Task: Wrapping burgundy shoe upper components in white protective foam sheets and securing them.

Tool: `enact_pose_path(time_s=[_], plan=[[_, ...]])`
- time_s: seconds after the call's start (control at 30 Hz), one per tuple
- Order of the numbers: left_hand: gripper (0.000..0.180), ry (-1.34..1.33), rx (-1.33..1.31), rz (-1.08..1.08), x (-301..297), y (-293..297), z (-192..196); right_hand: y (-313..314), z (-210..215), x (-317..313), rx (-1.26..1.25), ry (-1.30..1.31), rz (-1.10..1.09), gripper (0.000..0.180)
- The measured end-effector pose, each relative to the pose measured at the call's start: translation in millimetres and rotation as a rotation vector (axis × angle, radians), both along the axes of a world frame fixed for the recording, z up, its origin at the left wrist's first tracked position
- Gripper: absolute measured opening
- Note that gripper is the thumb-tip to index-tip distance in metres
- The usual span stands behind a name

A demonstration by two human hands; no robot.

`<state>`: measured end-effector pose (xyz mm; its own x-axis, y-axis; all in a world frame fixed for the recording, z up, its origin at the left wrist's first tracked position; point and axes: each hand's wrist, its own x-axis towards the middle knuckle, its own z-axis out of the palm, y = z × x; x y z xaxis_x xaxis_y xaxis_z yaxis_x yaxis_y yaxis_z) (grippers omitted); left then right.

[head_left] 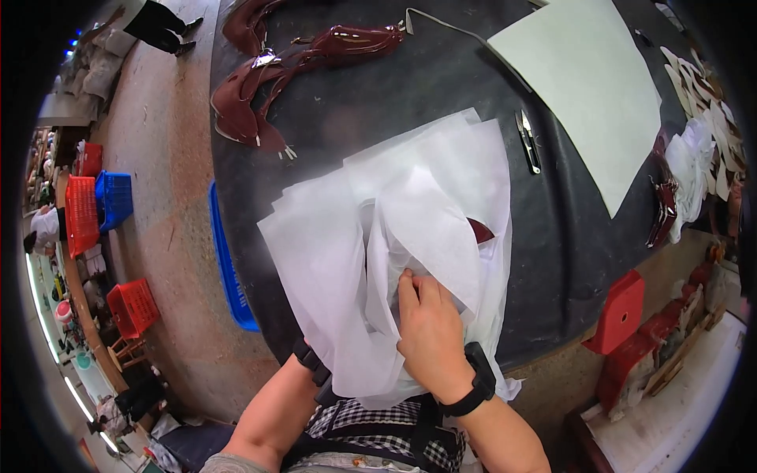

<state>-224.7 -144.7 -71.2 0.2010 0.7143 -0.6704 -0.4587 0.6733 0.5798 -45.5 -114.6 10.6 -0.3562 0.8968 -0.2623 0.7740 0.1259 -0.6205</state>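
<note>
A stack of thin white paper sheets lies fanned out on the black-covered table in front of me, reaching over its near edge. My right hand is on the stack, its fingers bent together and pinching at a fold of the white paper. Just beyond it, one sheet is folded over in a pointed flap. From under that flap peeks a small glossy dark red piece. My left forearm runs up beneath the paper's left side; the sheets hide that hand and whatever it touches.
Glossy dark red cut pieces lie at the table's far left. Thread snips rest right of the paper, near a large pale sheet. A red stool stands off the right side. Blue and red baskets are at the left.
</note>
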Motion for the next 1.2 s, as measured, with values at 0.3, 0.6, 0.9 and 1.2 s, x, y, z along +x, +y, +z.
enact_pose_path(time_s=[0.3,0.6,0.9,1.2], plan=[[0.058,-0.016,-0.001,0.013,2,5,3,11,8,9,-0.228,0.076,-0.012,0.060],[0.058,-0.067,0.043,-0.001,5,9,7,-13,10,-5,0.080,0.222,-0.043,0.055],[0.067,-0.190,-0.065,0.086,-6,8,5,52,50,24,-0.417,0.143,-0.168,0.055],[0.054,-0.152,-0.081,0.130,-18,-12,3,74,38,60,0.076,0.216,-0.348,0.080]])
